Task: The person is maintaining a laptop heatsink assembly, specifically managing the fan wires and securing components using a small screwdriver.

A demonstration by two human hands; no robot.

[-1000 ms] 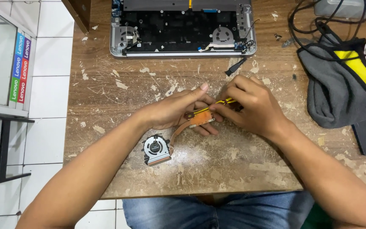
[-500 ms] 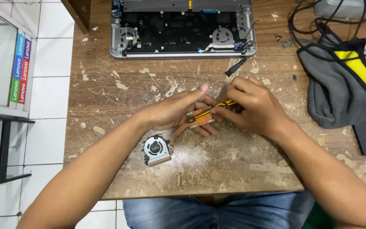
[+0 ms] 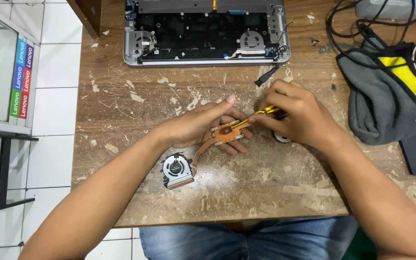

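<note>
On the scarred, paint-flecked wooden table [image 3: 136, 192] we note, nearest its left edge among the working items, a small grey round cooling fan in a metal housing [image 3: 175, 170], lying flat toward the front edge. A curved copper heat pipe [image 3: 201, 153] runs from it up and to the right into a flat copper heat-spreader plate with small screw tabs [image 3: 228, 132].

The left hand [image 3: 203, 126] lies palm-up under that plate, fingers cradling it from below and thumb extended along its far side; we judge this steadies the plate off the table so that its upper face is open to work. The right hand [image 3: 297, 115] is closed in a pinch on a slim yellow-and-black tool [image 3: 267, 111], whose tip meets the plate's right end. A pale round part shows just under the right wrist; we cannot tell what it is.

At the back edge sits an opened silver laptop base with bare black interior [image 3: 207, 31], well apart from the hands. Toward the right edge lie a grey and yellow cloth bag [image 3: 391, 96] and black cables [image 3: 343, 29].

Open room lies between laptop and hands, and along the front edge right of the fan.
</note>
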